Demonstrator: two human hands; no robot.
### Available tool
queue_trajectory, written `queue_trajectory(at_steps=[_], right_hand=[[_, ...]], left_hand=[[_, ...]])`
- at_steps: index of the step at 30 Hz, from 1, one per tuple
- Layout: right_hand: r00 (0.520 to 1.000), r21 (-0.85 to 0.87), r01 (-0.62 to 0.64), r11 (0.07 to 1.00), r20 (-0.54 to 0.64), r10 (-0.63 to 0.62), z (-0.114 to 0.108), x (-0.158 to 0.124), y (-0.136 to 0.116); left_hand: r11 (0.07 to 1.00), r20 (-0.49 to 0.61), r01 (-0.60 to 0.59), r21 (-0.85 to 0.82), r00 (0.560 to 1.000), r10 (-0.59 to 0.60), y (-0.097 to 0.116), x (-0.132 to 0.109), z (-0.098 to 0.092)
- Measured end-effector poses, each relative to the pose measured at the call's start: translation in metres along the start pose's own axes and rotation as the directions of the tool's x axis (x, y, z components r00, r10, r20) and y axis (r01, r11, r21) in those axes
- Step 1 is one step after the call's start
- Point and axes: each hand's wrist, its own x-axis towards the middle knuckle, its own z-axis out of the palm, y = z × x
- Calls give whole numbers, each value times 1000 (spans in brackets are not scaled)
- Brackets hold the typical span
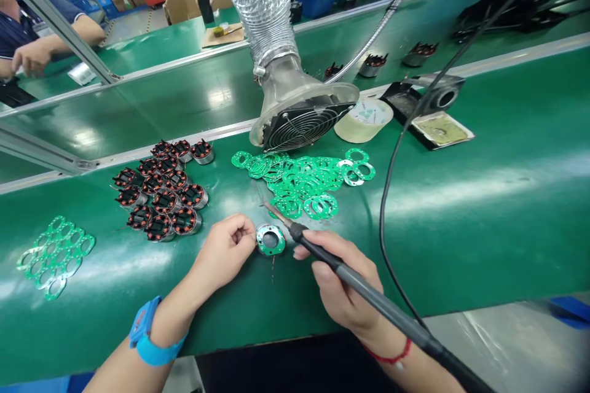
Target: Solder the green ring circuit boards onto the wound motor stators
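A motor stator with a green ring-shaped circuit board (278, 250) on top sits on the bench before me. My left hand (225, 252) is closed at its left side, the curled fingers touching its edge. A thin wire sticks out from the stator's near side. In my right hand (348, 308) is a soldering iron (391, 306), gripped like a pen. Its tip points up and left, just above and beyond the stator, apart from it. Behind the tip lies a loose pile of green ring boards (304, 175).
Several copper-wound stators (166, 201) stand at left, with more ring boards (58, 252) farther left. A fume extractor hood (304, 116) hangs over the bench. Behind are a tape roll (364, 126) and iron stand (442, 98). The iron's cable (381, 221) loops right. Co-workers' hands show across.
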Motion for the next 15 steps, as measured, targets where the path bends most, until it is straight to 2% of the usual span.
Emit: queue_trajectory(at_steps=[5,11,15], right_hand=[[996,136,-18,991,-83,30,-3,-7,3],[1000,114,-9,993,-1,9,-4,-6,3],[1000,113,-5,994,-1,6,-5,-4,2]], left_hand=[[997,58,20,-70,998,-16,-4,2,-3],[998,97,10,-63,995,-4,-5,3,-6],[997,128,20,-79,992,-10,-7,4,-8]])
